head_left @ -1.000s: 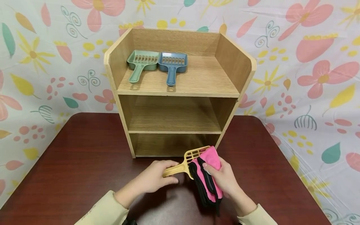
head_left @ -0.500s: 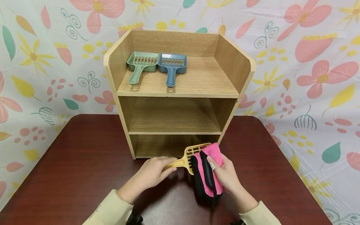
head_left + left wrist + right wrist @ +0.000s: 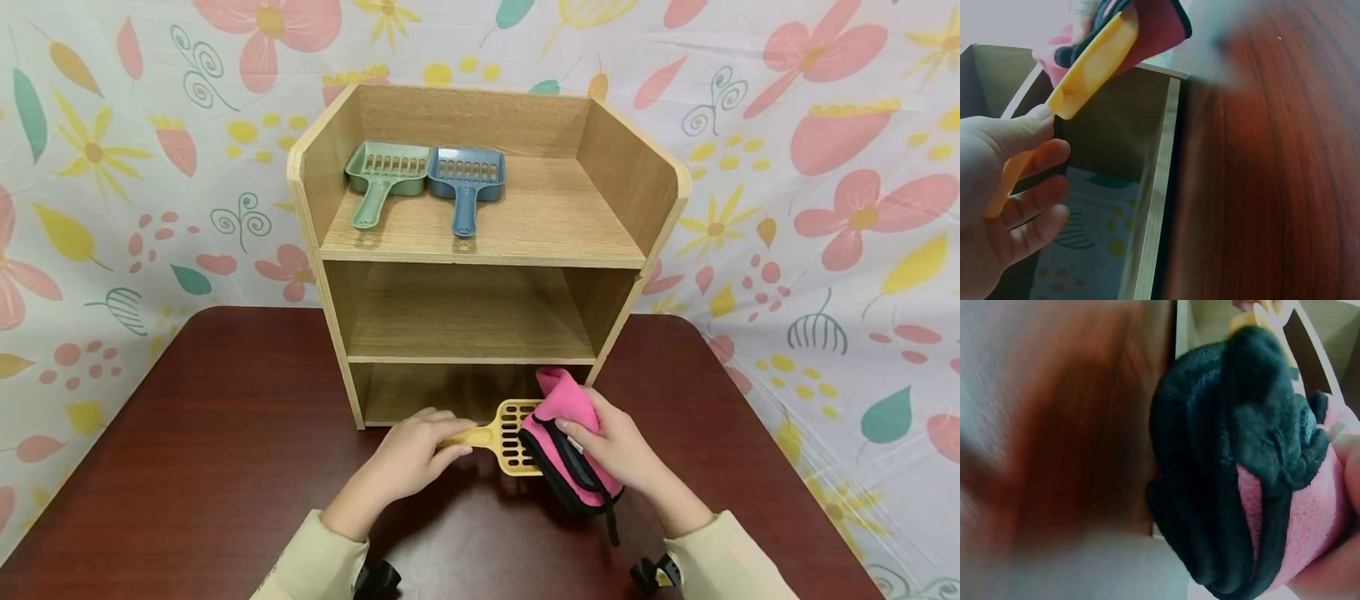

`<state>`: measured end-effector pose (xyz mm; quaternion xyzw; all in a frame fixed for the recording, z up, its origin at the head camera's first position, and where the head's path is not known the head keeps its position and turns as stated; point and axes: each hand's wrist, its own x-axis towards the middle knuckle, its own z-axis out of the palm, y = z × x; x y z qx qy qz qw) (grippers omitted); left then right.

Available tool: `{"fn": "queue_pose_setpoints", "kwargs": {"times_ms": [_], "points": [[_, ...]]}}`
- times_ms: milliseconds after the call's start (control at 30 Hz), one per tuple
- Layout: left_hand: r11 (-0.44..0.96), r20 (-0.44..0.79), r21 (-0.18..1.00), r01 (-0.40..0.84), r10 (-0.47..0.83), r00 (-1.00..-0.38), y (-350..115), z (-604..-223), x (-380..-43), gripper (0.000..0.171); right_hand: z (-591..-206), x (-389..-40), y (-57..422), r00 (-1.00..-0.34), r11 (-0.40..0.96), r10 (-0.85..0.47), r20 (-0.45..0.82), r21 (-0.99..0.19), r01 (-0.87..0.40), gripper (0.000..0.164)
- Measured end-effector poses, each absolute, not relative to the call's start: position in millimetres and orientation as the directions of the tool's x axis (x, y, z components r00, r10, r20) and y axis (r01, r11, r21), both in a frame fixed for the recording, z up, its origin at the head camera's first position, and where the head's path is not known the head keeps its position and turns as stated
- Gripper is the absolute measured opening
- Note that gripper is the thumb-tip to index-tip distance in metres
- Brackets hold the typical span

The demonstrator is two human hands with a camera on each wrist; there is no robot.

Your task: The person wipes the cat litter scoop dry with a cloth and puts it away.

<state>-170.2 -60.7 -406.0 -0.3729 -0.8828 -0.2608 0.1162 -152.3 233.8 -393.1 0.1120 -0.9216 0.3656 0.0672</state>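
My left hand pinches the handle of a yellow slotted litter scoop, its thumb lying along the handle in the left wrist view. The scoop's head points right, in front of the shelf's bottom compartment. My right hand grips a folded pink cloth with black edging, bunched against the outer part of the scoop's head. That end of the scoop is hidden under the cloth. In the right wrist view the black edging hangs in thick folds over the pink side.
A wooden shelf unit stands at the back of the dark red table. On its top level a green scoop and a blue scoop lie side by side at the left. A flower-patterned sheet hangs behind.
The cloth has slid right and outward along the scoop's head, uncovering more slots. The scoop has turned so that its slotted face shows more fully. My left hand keeps its hold on the handle.
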Motion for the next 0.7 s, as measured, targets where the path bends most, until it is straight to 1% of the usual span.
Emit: {"fn": "queue_pose_setpoints", "kwargs": {"times_ms": [100, 133, 267, 367, 500, 600, 700], "points": [[0.584, 0.414, 0.375, 0.720, 0.590, -0.693, -60, -407, -171, 0.028, -389, -159, 234, -0.947, 0.743, -0.242, 0.212, -0.587, -0.321, 0.041], [0.582, 0.418, 0.375, 0.721, 0.588, -0.692, -60, -408, -172, 0.028, -388, -162, 233, -0.939, 0.756, -0.268, 0.217, -0.556, -0.345, 0.041], [0.566, 0.422, 0.384, 0.729, 0.595, -0.684, -60, -410, -172, 0.026, -383, -171, 227, -0.898, 0.789, -0.384, 0.215, -0.429, -0.440, 0.032], [0.554, 0.411, 0.384, 0.739, 0.614, -0.674, -60, -411, -172, 0.027, -380, -176, 220, -0.857, 0.771, -0.487, 0.168, -0.378, -0.512, 0.030], [0.541, 0.399, 0.372, 0.754, 0.640, -0.657, -59, -410, -170, 0.027, -375, -183, 207, -0.798, 0.721, -0.598, 0.075, -0.384, -0.576, 0.039], [0.533, 0.403, 0.362, 0.765, 0.650, -0.644, -59, -408, -169, 0.026, -372, -187, 199, -0.774, 0.701, -0.633, 0.007, -0.419, -0.577, 0.045], [0.529, 0.414, 0.355, 0.771, 0.650, -0.637, -61, -406, -170, 0.026, -371, -192, 196, -0.764, 0.689, -0.645, -0.014, -0.444, -0.573, 0.045]]}}
